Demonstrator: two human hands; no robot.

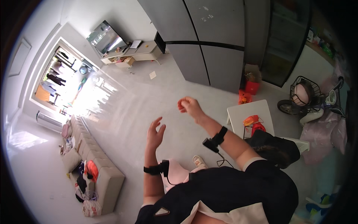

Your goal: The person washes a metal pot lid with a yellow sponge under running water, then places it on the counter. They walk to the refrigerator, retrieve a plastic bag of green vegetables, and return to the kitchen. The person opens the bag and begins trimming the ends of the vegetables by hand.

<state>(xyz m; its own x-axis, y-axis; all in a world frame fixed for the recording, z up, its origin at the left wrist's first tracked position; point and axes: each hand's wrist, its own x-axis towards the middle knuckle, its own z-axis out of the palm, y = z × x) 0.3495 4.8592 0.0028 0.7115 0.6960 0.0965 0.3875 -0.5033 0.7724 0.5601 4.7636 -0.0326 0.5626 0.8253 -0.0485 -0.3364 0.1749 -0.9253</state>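
Note:
My left hand (155,133) is raised over the grey floor (131,112), fingers apart and holding nothing that I can see. To its right is my right hand (190,107), its fingers curled in; whether anything small is inside them cannot be told. The two hands do not touch. Each forearm bears a black strap with a small device and a cable: the left strap (156,169) and the right strap (218,138). A foot in a light sandal (198,160) shows below the hands.
A beige tufted sofa (110,190) holding clothes and bags stands left. Ahead are a television (106,37) on a low cabinet (145,50) and a grey refrigerator (215,42). At right are a white table (237,113) with red and orange items, a black chair back (275,148) and a bicycle-like vehicle (307,98).

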